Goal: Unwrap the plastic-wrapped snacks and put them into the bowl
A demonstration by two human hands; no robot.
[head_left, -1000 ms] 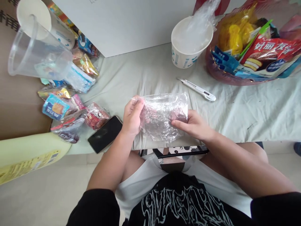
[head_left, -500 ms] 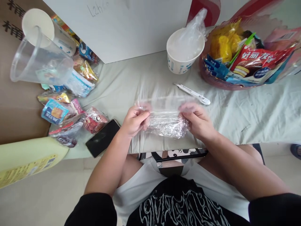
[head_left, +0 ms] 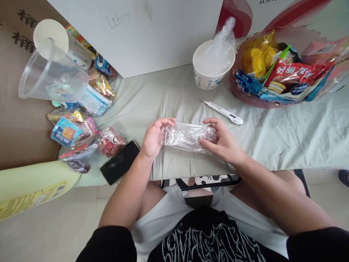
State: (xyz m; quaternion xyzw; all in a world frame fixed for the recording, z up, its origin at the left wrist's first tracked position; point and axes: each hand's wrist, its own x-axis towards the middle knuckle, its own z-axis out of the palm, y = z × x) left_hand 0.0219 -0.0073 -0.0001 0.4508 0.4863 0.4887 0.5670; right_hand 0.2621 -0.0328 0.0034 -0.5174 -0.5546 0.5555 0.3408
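Between my hands lies a folded clear plastic bag (head_left: 184, 136), crinkled and shiny, just over the cloth near its front edge. My left hand (head_left: 155, 139) curls round the bag's left end, fingers along its upper side. My right hand (head_left: 225, 143) holds the other end loosely, thumb laid over the plastic and fingers at the far side. Beyond the right hand, a white utility knife (head_left: 222, 111) rests on the cloth. Whether the bag has anything inside cannot be made out.
A paper cup (head_left: 208, 78) holding crumpled plastic stands behind the knife. A pink bowl (head_left: 253, 102) of packaged snacks is at the right. Leftward are a phone (head_left: 120, 162), snack packets (head_left: 65, 131), a clear plastic cup (head_left: 54, 85) and stacked paper cups (head_left: 79, 54). A white box (head_left: 136, 40) stands behind.
The plastic film stretched up between my hands has come down, and the bag is now a compact, flat bundle. My fingers have shifted from pinching its edge to holding its two ends.
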